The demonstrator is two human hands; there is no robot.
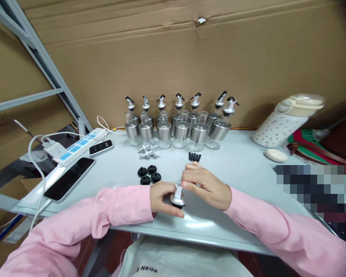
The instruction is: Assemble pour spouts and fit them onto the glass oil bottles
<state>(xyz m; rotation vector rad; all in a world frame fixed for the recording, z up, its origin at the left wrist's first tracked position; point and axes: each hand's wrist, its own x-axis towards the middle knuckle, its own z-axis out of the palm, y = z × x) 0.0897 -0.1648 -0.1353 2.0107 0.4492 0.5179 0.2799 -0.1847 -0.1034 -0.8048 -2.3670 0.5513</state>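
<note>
Near the table's front edge, my left hand (165,199) curls its thumb and fingers around a silver bottle pourer (177,199) with a black base, held upright. Bent into a pinch, my right hand (204,182) touches the pourer's spout tip; whatever is between those fingers is hidden. Several black ribbed stoppers (145,180) lie left of my hands. Behind them is a small pile of silver spouts (147,151). A group of small black clips (194,156) lies just beyond my right hand.
Glass bottles with steel bands (164,132) stand in two rows at the back; pourers top the rear bottles (179,100). At left are a phone (70,179), a small black device (101,147) and a power strip (80,146). A tumbler (286,121) and a white oval object (276,155) stand right.
</note>
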